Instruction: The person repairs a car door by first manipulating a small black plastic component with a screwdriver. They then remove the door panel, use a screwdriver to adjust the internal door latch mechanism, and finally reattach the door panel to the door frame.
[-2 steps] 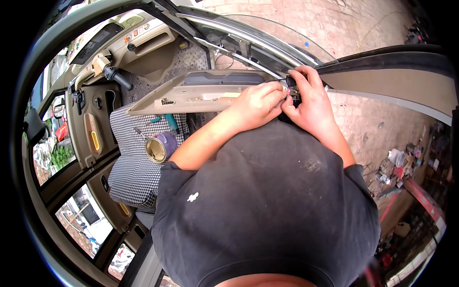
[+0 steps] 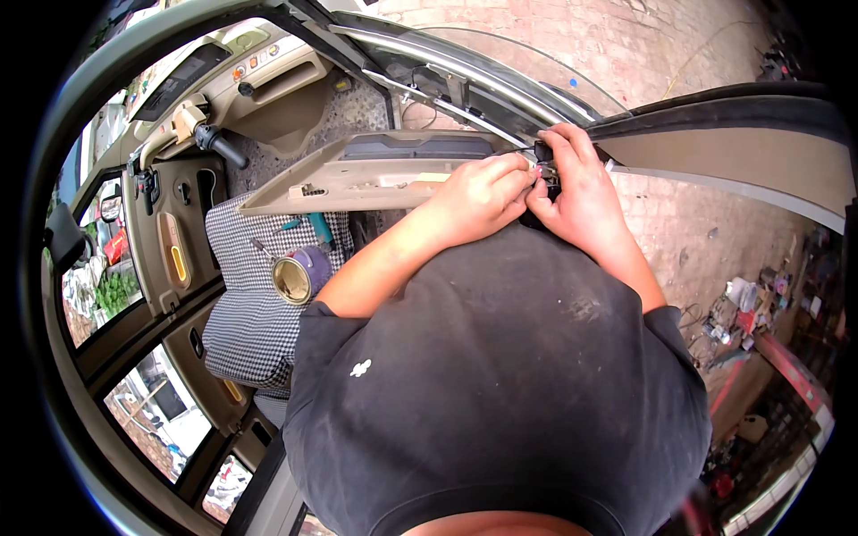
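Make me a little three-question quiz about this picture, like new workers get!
1. True or false: the left hand and right hand are far apart.
2. Choose one: the purple can rests on
A) the brick ground
B) the checked seat
C) the dashboard
3. Fill in: the dark T-shirt has a small ____ mark on it.

Key:
1. False; they are close together at a small black part.
2. B
3. white

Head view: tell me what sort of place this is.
Probably a vehicle repair spot: there's a dashboard, a checkered seat with an open tin on it, and brick paving outside.
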A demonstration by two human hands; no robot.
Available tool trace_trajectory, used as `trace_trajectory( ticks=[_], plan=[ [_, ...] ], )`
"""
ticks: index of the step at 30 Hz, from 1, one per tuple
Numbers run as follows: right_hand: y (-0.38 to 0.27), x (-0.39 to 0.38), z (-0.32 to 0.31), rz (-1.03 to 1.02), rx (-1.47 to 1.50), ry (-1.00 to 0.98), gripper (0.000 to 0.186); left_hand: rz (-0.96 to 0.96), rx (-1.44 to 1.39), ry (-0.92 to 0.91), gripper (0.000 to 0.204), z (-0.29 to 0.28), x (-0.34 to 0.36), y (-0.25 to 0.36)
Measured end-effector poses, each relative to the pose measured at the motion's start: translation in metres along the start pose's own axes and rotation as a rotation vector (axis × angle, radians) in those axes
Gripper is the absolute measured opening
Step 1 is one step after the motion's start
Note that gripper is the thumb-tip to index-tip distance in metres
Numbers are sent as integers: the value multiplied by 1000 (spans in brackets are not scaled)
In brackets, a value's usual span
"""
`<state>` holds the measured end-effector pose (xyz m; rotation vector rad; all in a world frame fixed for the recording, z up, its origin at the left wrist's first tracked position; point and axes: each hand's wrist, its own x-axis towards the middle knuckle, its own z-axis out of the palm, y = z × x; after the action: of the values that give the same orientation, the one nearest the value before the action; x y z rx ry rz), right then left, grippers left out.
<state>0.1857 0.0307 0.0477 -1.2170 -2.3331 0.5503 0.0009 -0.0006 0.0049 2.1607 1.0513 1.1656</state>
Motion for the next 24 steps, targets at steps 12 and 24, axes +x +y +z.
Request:
trace_trajectory(
  ticks=[12, 24],
  plan=[
    [9, 10, 2, -3, 105, -102, 46, -6, -3, 78, 37, 0, -2, -3],
    [0, 8, 0, -17, 323, -64, 34, -10, -90, 118, 27, -2, -3, 0]
  ],
)
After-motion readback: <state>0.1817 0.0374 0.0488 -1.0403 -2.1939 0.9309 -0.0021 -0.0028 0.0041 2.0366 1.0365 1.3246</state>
